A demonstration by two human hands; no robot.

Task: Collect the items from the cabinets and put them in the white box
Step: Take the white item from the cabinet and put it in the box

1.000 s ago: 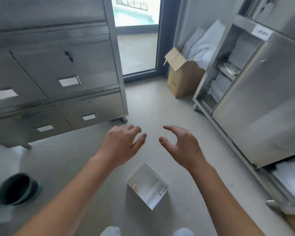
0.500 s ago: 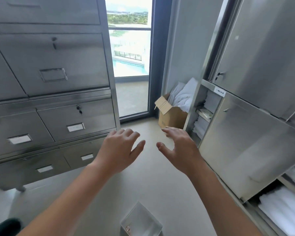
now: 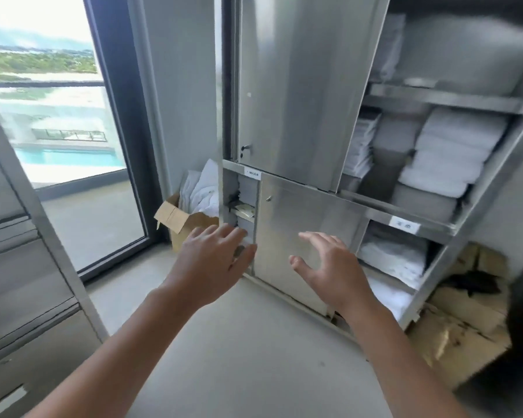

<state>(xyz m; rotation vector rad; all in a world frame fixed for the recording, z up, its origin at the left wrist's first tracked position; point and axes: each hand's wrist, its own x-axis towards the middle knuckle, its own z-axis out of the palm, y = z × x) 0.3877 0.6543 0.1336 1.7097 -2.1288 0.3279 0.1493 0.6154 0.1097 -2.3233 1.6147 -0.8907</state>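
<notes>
A tall steel cabinet [image 3: 302, 95] fills the right half of the view, its sliding doors partly open. Folded white towels [image 3: 447, 152] are stacked on its right shelves, and small flat packets [image 3: 243, 210] lie in a narrow open gap at its lower left. My left hand [image 3: 215, 263] hangs in the air just in front of that gap, fingers spread and empty. My right hand [image 3: 329, 267] hovers before the lower steel door [image 3: 302, 224], fingers spread, holding nothing. The white box is out of view.
A steel drawer cabinet [image 3: 21, 282] stands at the left. A cardboard box [image 3: 187, 227] with white cloths sits on the floor by the glass door [image 3: 61, 140]. Crumpled cardboard [image 3: 459, 321] lies at the cabinet's lower right. Grey floor [image 3: 248, 351] spreads below my arms.
The view has swung up and to the right, from the floor and the white box to the right-hand cabinet. Both hands stay raised and empty, now close to the cabinet's lower doors.
</notes>
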